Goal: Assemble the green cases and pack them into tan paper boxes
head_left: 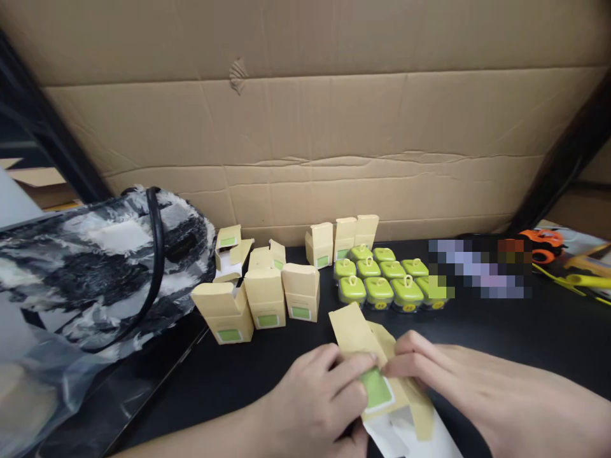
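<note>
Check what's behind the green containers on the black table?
Behind the green containers stand three small tan boxes, flaps open, then the cardboard sheet as backdrop. The boxes' lower fronts are partly covered; their insides cannot be seen. Both hands fold a flat carton in front.

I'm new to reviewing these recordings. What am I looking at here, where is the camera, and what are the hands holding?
There is no machine: one camera worn on a person's head looks down at their own bare hands. The left hand and right hand together hold a flat, unfolded tan carton with a green label. On the black table stand folded tan boxes, some with flaps open, beside a cluster of green lidded containers. A black-and-white bag lies at left, orange scissors at right, and a cardboard sheet stands behind. One patch is blurred.
</note>
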A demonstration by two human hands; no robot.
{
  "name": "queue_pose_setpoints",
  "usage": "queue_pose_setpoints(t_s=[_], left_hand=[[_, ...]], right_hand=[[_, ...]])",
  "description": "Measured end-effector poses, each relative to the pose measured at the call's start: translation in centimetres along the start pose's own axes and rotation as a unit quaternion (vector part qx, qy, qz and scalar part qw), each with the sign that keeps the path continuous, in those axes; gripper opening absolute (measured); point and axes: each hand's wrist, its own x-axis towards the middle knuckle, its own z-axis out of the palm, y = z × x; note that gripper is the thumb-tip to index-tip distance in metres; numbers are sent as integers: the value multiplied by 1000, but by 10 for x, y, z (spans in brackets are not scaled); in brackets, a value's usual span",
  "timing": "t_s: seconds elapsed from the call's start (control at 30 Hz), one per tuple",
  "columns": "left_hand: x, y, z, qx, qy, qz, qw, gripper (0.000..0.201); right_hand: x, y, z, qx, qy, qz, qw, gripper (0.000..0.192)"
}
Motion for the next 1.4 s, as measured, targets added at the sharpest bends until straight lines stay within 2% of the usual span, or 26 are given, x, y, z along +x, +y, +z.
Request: queue_pose_setpoints(t_s=[0.1,0.23,0.37,0.4,0.43,0.53,0.63,0.73,0.87,1.0,1.07,1.23,1.4], left_hand=[[2,0,-4,-28,-13,-17,999,27],[2,0,-7,-35,18,-10,999,31],[0,-1,-5,-68,4,-16,998,32],[-1,-2,-4,-79,4,-15,997,34],[-2,-2,-3,-92,3,-16,996,34],[-2,-3,-3,-127,1,-21,992,35],[-1,-4,-4,-149,2,-27,988,35],[0,-3,-5,-156,8,-30,987,33],[-1,-2,-5,-156,14,-34,987,31],[-1,-2,-4,-151,17,-34,988,32],[-1,-3,-4,-155,21,-29,987,33],[0,-6,-4,-157,16,-10,987,45],[0,-6,-1,-149,20,-21,988,45]], right_hand=[[0,-1,4,-3,-39,-9,999,94],[5,-5,5,35,-58,13,998,75],[2,-2,15,-13,4,-18,1000,95],[1,-3,16,-23,12,-20,999,95],[2,-4,16,-26,12,-19,999,89],[8,-13,7,-3,-20,-39,999,54],[15,-23,-6,-24,-52,-114,992,33],[17,-26,-12,-44,-42,-165,984,13],[16,-23,-10,-48,9,-163,985,17],[18,-22,-9,-68,4,-182,981,13],[18,-23,-8,-63,17,-185,981,17],[15,-24,-4,-45,38,-161,985,21],[14,-23,-4,-57,51,-161,984,17]])
